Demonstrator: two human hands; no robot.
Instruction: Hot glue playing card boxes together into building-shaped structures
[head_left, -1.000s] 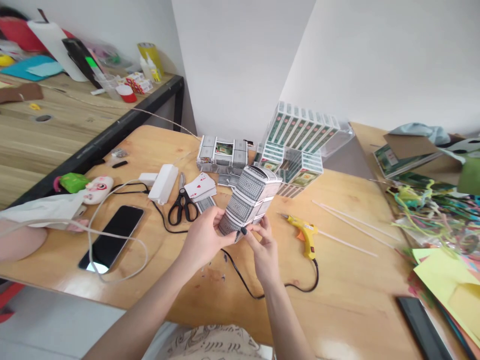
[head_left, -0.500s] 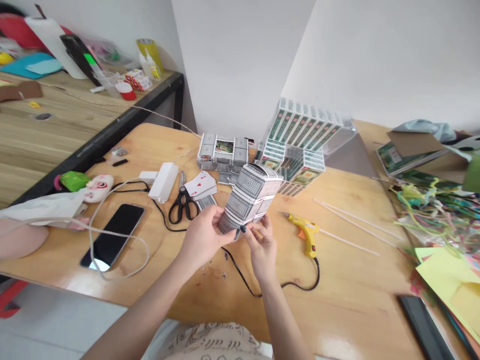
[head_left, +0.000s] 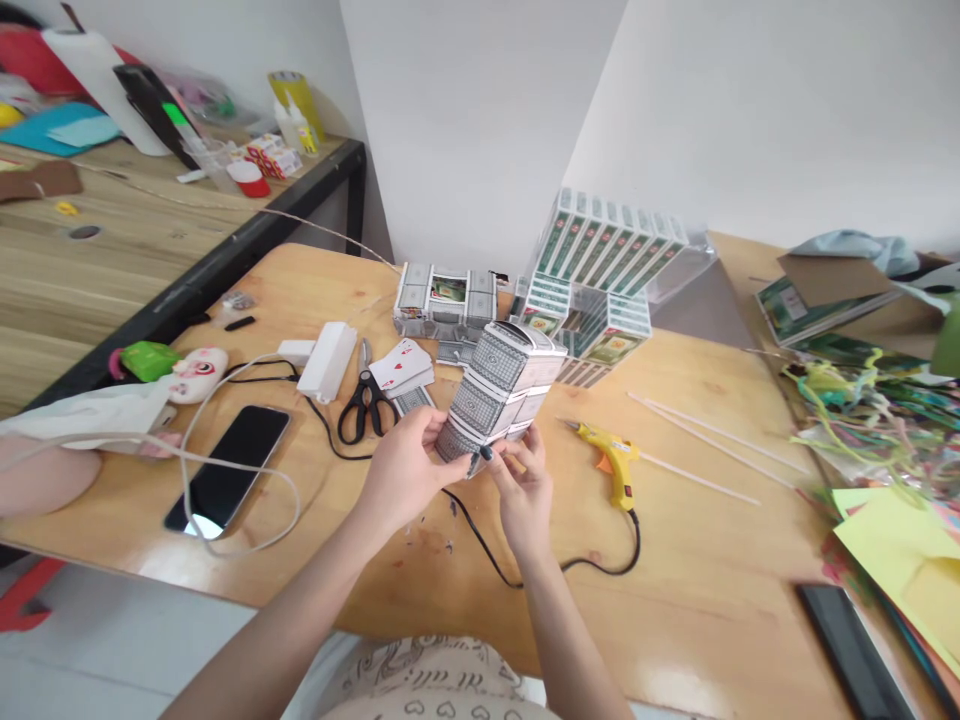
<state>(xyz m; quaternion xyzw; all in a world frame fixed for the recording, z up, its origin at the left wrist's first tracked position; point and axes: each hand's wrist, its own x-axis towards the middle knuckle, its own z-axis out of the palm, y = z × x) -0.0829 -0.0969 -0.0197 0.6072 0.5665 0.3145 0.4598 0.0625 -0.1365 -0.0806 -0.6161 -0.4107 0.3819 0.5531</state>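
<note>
Between my hands is a box built of playing cards, grey-patterned and tilted above the table. My left hand is closed on its lower left edge. With its fingers and thumb, my right hand grips the lower right corner; the underside is hidden. Just left of the box lie loose playing cards and black-handled scissors. To the right rests a yellow glue gun. Behind stand another card-built piece and a stack of green-and-white card boxes.
At the left lie a phone, a white power block and a looping cable. Another person's arm rests at the left edge. Clear glue sticks, yellow paper and a dark phone-like slab are on the right.
The view has shifted very slightly. Both hands keep the same grip on the card box, which has barely moved.
</note>
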